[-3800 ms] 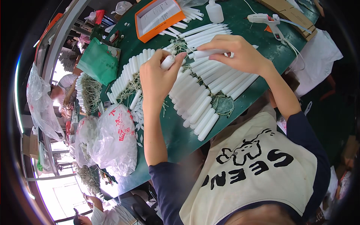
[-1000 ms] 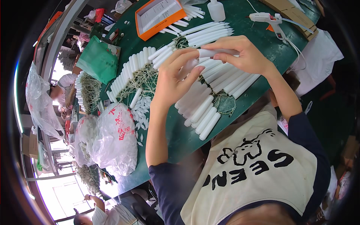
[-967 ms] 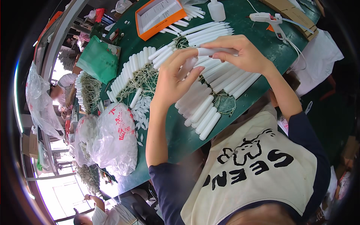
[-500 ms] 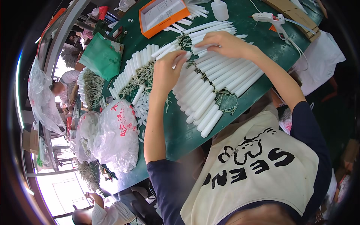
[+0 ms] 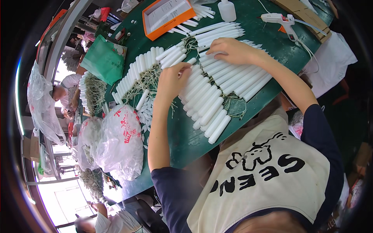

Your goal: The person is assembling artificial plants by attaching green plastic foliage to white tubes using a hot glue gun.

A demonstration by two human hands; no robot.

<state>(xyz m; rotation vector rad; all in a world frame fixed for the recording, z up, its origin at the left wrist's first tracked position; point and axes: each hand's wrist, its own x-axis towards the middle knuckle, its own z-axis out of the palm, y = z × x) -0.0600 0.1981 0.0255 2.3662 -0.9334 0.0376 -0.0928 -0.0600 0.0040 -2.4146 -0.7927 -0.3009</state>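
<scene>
Long white taper candles with pointed tips lie side by side in a row on the green table. Shorter white tubes lie in a matching row to their left, with thin greenish wires between the rows. My left hand is closed, thumb and fingers around a short white tube at the far end of its row. My right hand is curled over the far part of the long row, fingertips closed on a taper candle; the fingers hide most of its near end.
Another wired bundle of white tubes lies left of my left hand. Farther back are an orange box, a white bottle and a glue gun. Plastic bags sit at the left edge; people work beyond.
My left hand has come down and nearer to me, to the short row. My right hand has lowered slightly and shifted nearer onto the long candles.
</scene>
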